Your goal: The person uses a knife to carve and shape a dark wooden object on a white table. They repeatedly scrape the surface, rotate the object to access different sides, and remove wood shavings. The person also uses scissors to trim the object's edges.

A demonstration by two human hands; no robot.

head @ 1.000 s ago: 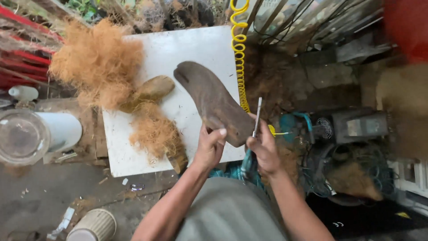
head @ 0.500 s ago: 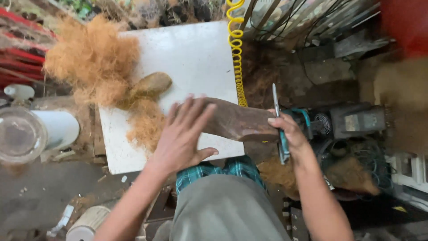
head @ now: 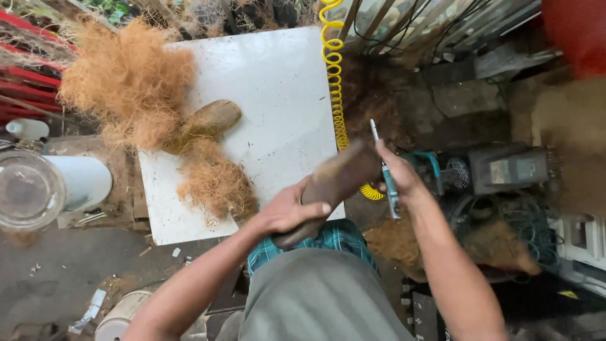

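The dark brown shell piece, long and curved like a husk slab, is lifted clear of the white desk and held above the person's lap, tilted with its far end up toward the right. The left hand is clenched around its lower end, fingers wrapped over the top edge. The right hand steadies the upper end with its fingertips while also grasping a slim pen-like tool, teal at the handle and pale at the tip, which points up and away from the body.

Judging from this hold, working the piece well calls for a firm left grip low on the slab so it cannot twist, with the tool's tip kept angled away from the left fingers. The right hand does 2 jobs at once, so the tool looks liable to slip if pressure is put on the shell.

On the desk lie 2 heaps of tan fibre and a lighter brown husk piece between them. A yellow coiled hose runs down the desk's right edge and passes behind the held piece. A white cylinder and a clear lid sit well to the left.
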